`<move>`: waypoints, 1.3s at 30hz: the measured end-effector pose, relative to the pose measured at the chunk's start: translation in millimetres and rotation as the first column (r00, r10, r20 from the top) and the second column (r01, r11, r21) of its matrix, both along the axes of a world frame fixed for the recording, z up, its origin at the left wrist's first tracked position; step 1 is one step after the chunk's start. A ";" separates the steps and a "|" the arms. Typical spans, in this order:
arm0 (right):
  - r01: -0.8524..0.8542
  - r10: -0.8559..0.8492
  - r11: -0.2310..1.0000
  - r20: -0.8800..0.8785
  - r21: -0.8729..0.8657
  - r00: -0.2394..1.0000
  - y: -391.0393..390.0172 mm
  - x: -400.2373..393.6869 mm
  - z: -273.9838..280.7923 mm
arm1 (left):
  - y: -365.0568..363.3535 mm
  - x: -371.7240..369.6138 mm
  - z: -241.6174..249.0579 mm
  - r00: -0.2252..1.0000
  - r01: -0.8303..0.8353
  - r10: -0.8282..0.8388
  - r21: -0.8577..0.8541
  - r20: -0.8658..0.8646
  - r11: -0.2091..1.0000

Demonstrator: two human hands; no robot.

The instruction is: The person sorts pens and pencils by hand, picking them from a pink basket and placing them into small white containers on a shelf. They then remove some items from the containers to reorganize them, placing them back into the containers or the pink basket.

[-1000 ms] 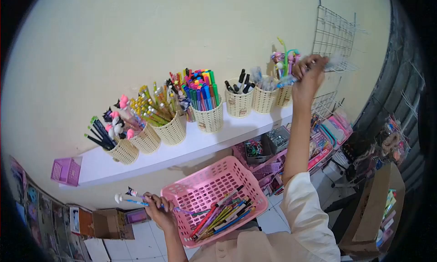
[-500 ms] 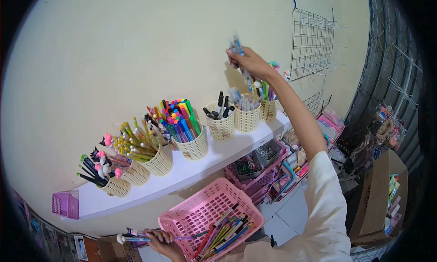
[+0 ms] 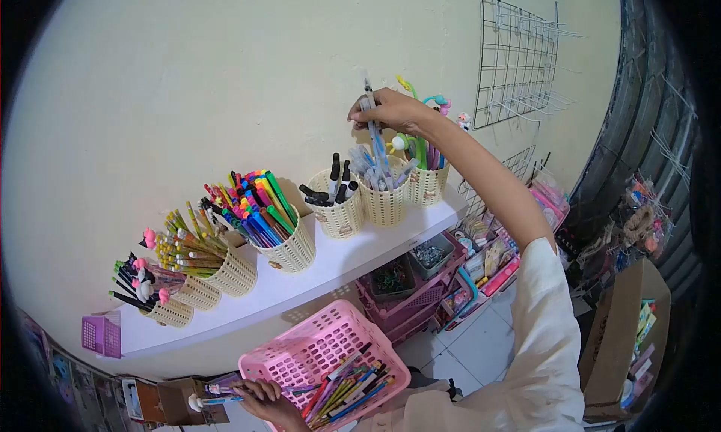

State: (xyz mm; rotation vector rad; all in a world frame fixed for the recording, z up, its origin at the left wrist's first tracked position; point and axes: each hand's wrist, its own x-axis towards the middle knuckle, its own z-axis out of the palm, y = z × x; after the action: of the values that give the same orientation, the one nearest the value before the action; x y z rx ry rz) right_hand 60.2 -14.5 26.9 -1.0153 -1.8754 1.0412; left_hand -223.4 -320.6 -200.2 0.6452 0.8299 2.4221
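My right hand is closed around a few see-through pens, held upright with their lower ends among the pens in a cream woven cup. A cup of black-capped markers stands to its left, and one of pens with novelty tops to its right. Low in view, my left hand grips several pens with pale figure tops sticking out to the left. It is at the left side of a pink basket, which holds loose pens and pencils.
On the white wall shelf are more woven cups, with coloured markers, pencils and black pens. A small purple basket sits at the left end. Pink racks stand below; a cardboard box is at right.
My right hand has come down and slightly left with the pens, whose lower ends are now among those in the cup. My left hand still holds its pens. The whole view has shifted slightly.
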 end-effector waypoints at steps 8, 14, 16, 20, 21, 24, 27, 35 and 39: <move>0.132 -0.135 0.988 0.028 0.076 0.991 -16.3 -5.2 6.3 | 5.0 16.4 1.1 0.995 -0.077 0.081 -0.068 0.056 0.995; 0.116 -0.120 0.973 0.007 0.200 0.993 -31.4 -2.0 12.0 | 1.0 19.9 2.7 0.999 -0.017 0.018 -0.026 0.047 1.000; 0.088 -0.148 0.937 0.157 0.337 0.976 -34.8 0.6 15.7 | -0.3 21.4 7.6 0.997 -0.026 0.032 -0.089 0.072 0.996; 0.074 -0.280 0.696 0.175 0.715 0.944 -33.6 1.5 19.9 | -4.5 7.6 21.1 0.999 0.028 -0.036 -0.198 -0.039 0.980; 0.153 -0.300 0.694 0.090 0.703 0.950 -50.2 -7.0 25.9 | -3.9 3.7 23.1 0.999 0.021 -0.030 -0.198 -0.042 0.980; 0.173 -0.292 0.550 -0.006 0.817 0.957 -136.6 -43.4 41.7 | -8.4 -9.5 37.8 0.954 0.107 -0.161 -0.216 -0.253 0.971; -0.152 0.108 0.761 0.108 0.631 0.988 -198.8 -78.1 16.1 | -14.6 -10.3 59.9 0.909 0.233 -0.322 -0.320 -0.263 0.918; -0.877 0.853 0.450 0.210 0.170 0.478 -225.1 -213.3 -53.4 | -48.5 -15.3 73.7 0.691 0.424 -0.633 -0.515 -0.348 0.745; -0.917 0.907 0.308 0.213 0.254 0.363 -239.3 -243.1 -56.2 | -64.7 -44.6 68.9 0.687 0.508 -0.685 -0.514 -0.242 0.691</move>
State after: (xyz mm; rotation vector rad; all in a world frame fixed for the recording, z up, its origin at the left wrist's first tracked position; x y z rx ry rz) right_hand -182.9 -253.7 -29.3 0.4338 -2.5861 1.1975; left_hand -267.9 -385.3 -131.3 1.0894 1.0411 1.4462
